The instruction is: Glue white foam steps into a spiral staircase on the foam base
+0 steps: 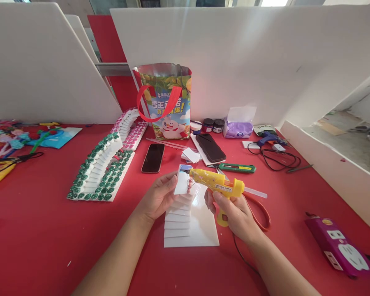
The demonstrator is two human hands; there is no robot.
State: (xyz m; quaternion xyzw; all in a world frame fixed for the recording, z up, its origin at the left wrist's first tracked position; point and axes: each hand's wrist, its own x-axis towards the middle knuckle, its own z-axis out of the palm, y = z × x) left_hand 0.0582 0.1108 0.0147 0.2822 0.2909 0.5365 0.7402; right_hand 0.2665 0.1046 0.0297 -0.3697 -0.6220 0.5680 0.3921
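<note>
Between the fingers and thumb of my left hand (165,193) is a small white rectangular card (181,183), held up above the work. My right hand (232,209) is wrapped round the handle of a yellow hot glue gun (217,181), with a clear glue stick (255,192) poking from its back. The gun's nozzle points left and is at the card's upper edge; whether it touches cannot be made out. Beneath both hands lies a white board (203,228), bearing a stepped row of overlapping white cards (177,224) along its left side.
Two stair-like models with green (94,196) and pink (135,135) discs stand left. Behind are a printed bag (169,102), two phones (153,158), paint jars (208,126) and tissues (239,127). A green utility knife (237,167) and purple power strip (339,246) lie right.
</note>
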